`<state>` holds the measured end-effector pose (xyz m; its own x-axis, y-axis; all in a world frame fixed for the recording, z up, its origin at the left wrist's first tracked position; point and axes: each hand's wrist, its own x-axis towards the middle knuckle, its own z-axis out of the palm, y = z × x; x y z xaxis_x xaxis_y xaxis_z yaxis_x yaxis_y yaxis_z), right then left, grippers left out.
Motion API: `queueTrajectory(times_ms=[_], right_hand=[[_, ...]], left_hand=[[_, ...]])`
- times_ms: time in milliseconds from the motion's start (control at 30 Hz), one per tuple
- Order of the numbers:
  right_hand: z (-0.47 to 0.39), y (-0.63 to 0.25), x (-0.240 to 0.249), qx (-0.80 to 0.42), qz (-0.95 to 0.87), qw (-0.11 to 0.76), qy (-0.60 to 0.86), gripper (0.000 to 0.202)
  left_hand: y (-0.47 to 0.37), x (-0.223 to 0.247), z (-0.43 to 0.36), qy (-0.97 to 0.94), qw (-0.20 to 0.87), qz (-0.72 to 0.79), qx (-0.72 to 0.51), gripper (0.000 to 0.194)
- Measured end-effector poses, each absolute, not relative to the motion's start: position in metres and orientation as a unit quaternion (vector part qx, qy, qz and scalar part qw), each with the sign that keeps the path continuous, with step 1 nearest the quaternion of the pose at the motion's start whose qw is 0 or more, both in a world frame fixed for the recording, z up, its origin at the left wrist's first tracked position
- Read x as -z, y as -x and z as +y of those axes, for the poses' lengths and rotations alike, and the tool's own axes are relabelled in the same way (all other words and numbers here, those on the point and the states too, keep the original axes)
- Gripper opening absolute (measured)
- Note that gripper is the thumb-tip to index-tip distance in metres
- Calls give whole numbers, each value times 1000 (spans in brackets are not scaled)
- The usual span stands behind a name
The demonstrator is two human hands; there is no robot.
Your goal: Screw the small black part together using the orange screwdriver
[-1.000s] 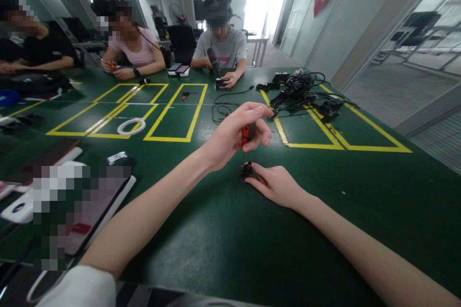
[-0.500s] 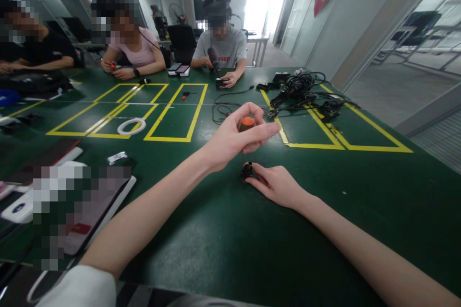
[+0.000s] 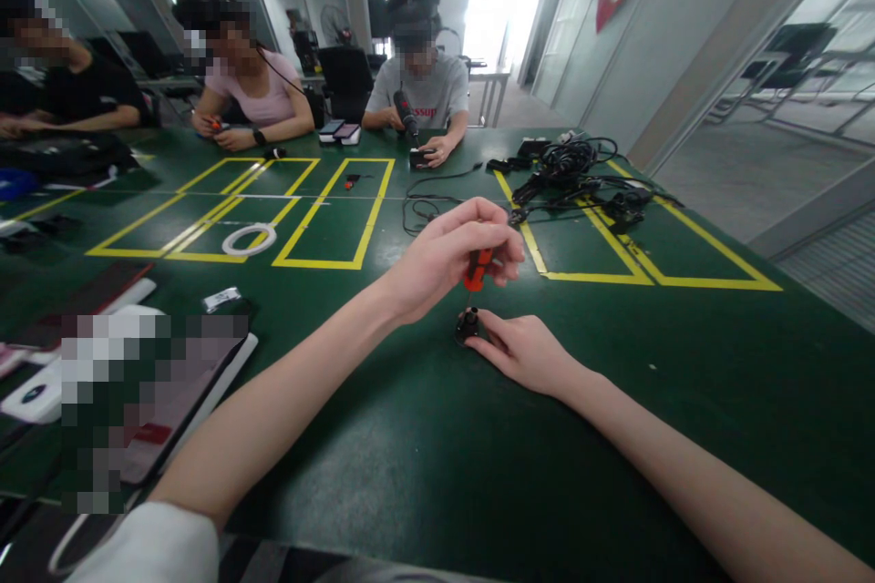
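My left hand (image 3: 447, 260) is closed round the handle of an orange and black screwdriver (image 3: 477, 273), with the fingers curled over its upper part. The thin shaft points down to a small black part (image 3: 468, 328) standing on the table; whether the tip sits in a screw is too small to tell. This part has a round base and a short tube rising from it. From the right, my right hand (image 3: 526, 351) pinches it between thumb and fingers.
On the green table (image 3: 383, 437), a phone (image 3: 184, 401) and other devices lie at left, near a white tape roll (image 3: 250, 240). Tangled black cables (image 3: 567, 168) are piled at back right. Across the table, a co-worker in grey (image 3: 416, 91) holds a power screwdriver (image 3: 406, 114).
My left hand has turned and its fingers have shifted on the screwdriver; the orange cap is now covered and the lower handle shows. My right hand and the black part have stayed put.
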<state>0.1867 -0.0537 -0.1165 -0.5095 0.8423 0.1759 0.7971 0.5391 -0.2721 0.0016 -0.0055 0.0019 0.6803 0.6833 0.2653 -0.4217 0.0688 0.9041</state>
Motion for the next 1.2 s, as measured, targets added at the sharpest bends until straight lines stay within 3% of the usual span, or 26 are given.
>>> queueTrajectory(times_ms=[133, 267, 400, 567, 700, 833, 967, 1200], right_hand=[[-53, -187, 117, -75, -866, 143, 474, 27], [-53, -187, 116, -77, -864, 143, 476, 25], [-53, -187, 116, -82, -864, 141, 476, 26], [-53, -186, 115, -82, -864, 136, 478, 28], [-53, -186, 115, -84, -864, 134, 479, 29], [-54, -185, 115, -87, -864, 131, 479, 29], [-53, -184, 115, -83, -863, 126, 482, 30], [-53, -180, 114, -86, -858, 117, 493, 29]], left_hand=[[-2, -2, -7, -575, 710, 122, -389, 33], [-1, -4, -7, -578, 706, 120, -391, 23], [1, -6, -5, -589, 714, 107, -363, 35], [0, -3, -6, -585, 711, 117, -373, 20], [-2, -1, -8, -584, 705, 116, -386, 31], [0, -4, -9, -585, 696, 129, -395, 22], [2, -5, -6, -594, 707, 110, -368, 33], [1, -2, -9, -584, 709, 127, -376, 29]])
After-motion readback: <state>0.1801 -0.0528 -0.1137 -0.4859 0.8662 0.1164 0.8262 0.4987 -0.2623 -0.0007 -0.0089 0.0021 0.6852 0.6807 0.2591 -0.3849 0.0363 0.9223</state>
